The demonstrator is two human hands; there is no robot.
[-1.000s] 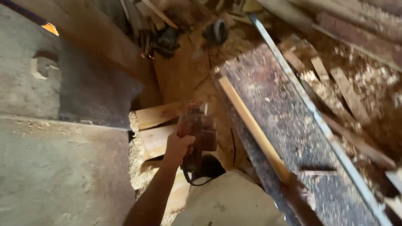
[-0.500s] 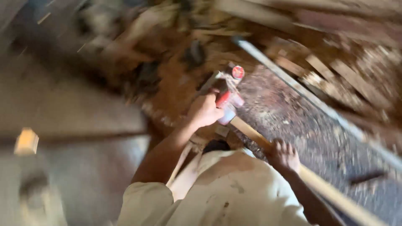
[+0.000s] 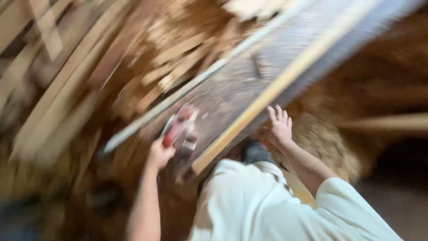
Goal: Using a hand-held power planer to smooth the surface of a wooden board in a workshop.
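The view is heavily blurred by motion. My left hand (image 3: 159, 154) is shut on a red and grey power tool (image 3: 180, 129), held over the near end of a long grey workbench (image 3: 232, 89). A long pale wooden strip (image 3: 276, 87) lies lengthwise on that bench. My right hand (image 3: 280, 127) is open with fingers spread, resting at the bench edge just beside the strip. My white shirt (image 3: 267, 205) fills the lower middle of the frame.
Piles of wooden offcuts and planks (image 3: 67, 89) lie to the left of the bench. Sawdust and shavings (image 3: 330, 143) are heaped to the right. A metal rail (image 3: 178, 100) runs along the bench's left edge.
The camera has swung sharply, so the bench now runs diagonally up to the right. My left hand carried the tool onto the bench end; my right hand came up to the bench edge.
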